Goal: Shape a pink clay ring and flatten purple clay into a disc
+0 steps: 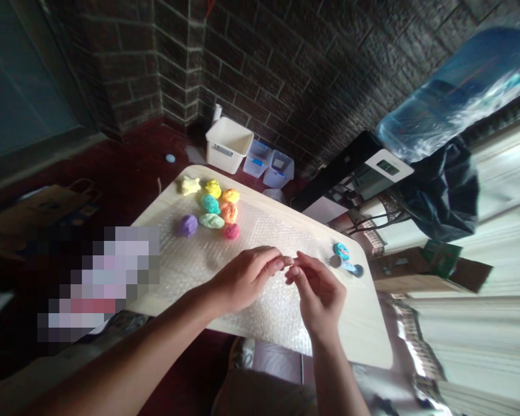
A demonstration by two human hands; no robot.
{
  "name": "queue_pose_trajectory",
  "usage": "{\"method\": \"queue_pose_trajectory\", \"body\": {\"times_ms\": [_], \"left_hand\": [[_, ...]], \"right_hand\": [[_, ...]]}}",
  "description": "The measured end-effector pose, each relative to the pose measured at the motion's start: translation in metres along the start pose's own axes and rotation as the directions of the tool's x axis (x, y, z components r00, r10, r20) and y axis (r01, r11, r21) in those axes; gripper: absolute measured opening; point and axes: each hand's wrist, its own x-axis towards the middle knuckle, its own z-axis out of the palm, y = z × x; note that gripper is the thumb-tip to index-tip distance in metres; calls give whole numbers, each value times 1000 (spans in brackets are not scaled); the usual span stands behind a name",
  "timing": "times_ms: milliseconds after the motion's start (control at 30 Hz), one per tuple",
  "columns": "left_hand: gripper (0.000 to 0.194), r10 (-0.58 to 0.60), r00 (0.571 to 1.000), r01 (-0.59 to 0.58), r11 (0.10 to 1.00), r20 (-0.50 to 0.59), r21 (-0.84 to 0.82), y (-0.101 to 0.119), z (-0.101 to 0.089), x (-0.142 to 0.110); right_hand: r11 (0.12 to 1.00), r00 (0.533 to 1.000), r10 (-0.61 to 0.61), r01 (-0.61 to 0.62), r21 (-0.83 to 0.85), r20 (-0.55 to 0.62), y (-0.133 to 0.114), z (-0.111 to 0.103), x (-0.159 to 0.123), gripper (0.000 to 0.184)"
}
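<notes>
Above the bubble wrap, my left hand and my right hand come together with their fingertips almost meeting. Thumb and fingers are pinched on each hand; whatever may be between them is too small or hidden to make out. Beyond the left hand lies a group of soft clay-like lumps, among them a purple lump, a pale green lump, a teal lump, an orange lump and a pink-red lump. A pale yellow piece sits at the table's far left corner.
The light wooden table holds a round teal item and a small dumbbell-shaped object on its right. Behind it stand a white basket and clear bins. A cardboard box is at the right.
</notes>
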Motion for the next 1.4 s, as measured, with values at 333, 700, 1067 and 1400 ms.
{"method": "queue_pose_trajectory", "body": {"times_ms": [333, 700, 1067, 1400], "left_hand": [[30, -23, 999, 20, 998, -38, -58, 3, -2, 0], [33, -14, 1000, 15, 987, 9, -163, 7, -1, 0], [25, 3, 1000, 5, 967, 31, -254, 18, 1, 5], [24, 87, 994, -72, 978, 69, -196, 14, 0, 2]], "right_hand": [[873, 972, -220, 235, -428, 86, -14, 4, -6, 36], [977, 995, -98, 98, -188, 10, -19, 17, -12, 33], [844, 918, 383, -392, 367, 101, -13, 12, -1, 40], [733, 840, 457, -542, 412, 291, -13, 10, -3, 38]]}}
